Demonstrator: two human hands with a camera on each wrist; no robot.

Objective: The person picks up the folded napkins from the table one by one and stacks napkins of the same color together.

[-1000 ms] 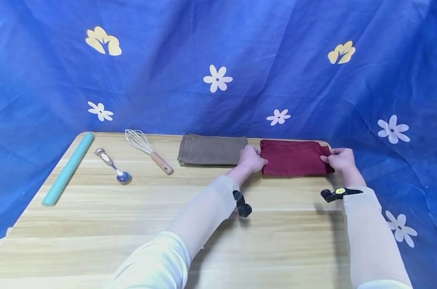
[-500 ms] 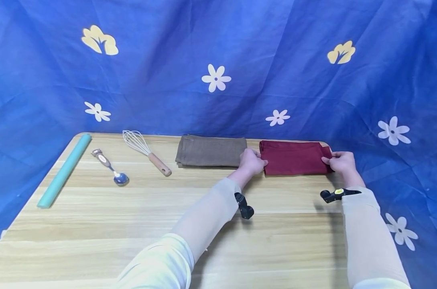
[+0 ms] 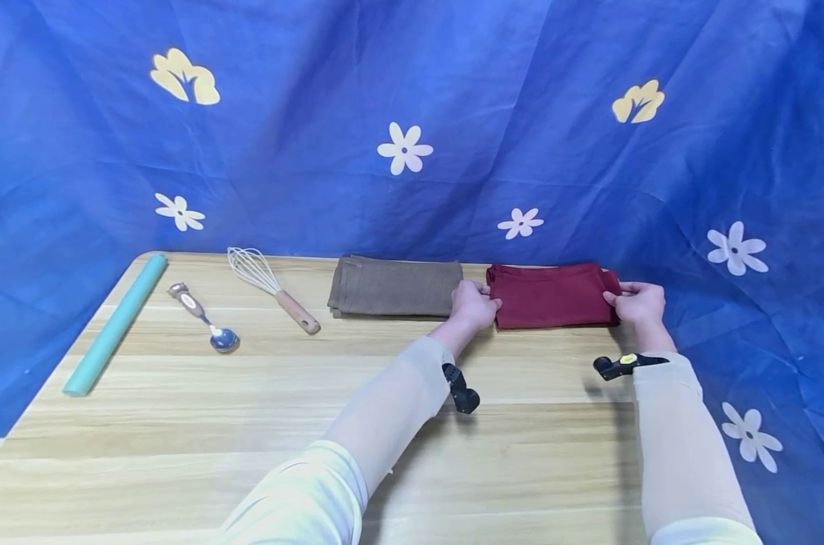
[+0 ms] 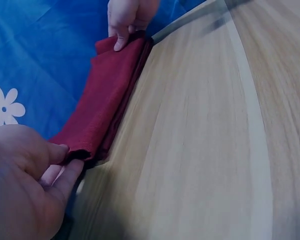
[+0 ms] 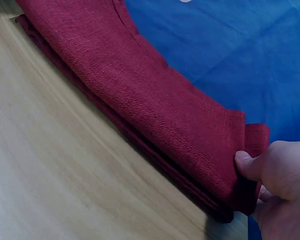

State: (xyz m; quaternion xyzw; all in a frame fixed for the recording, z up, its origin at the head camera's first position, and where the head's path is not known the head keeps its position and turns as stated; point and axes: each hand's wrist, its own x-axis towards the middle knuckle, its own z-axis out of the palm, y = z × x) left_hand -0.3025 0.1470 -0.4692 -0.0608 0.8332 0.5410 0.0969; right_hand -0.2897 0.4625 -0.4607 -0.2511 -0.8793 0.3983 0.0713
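A folded dark red cloth (image 3: pixel 551 297) lies along the back right edge of the wooden table. My left hand (image 3: pixel 474 305) pinches its left end between thumb and fingers; the left wrist view shows the cloth's folded layers (image 4: pixel 102 95) there. At the opposite end my right hand (image 3: pixel 639 304) pinches the right edge. In the right wrist view the thumb presses on top of the red cloth (image 5: pixel 155 110), and the fingers are mostly hidden beneath. Just left of my left hand lies a folded grey-brown cloth (image 3: pixel 396 288), apart from the red one.
Farther left on the table (image 3: pixel 248 424) lie a whisk (image 3: pixel 275 291) with a wooden handle, a spoon (image 3: pixel 203 318) with a brown handle, and a long teal rod-like bar (image 3: pixel 115 329) near the left edge. A blue flowered curtain (image 3: pixel 316 113) hangs behind.
The right end of the red cloth and my right hand have shifted slightly left. My left hand keeps its hold. The view has shifted a little.
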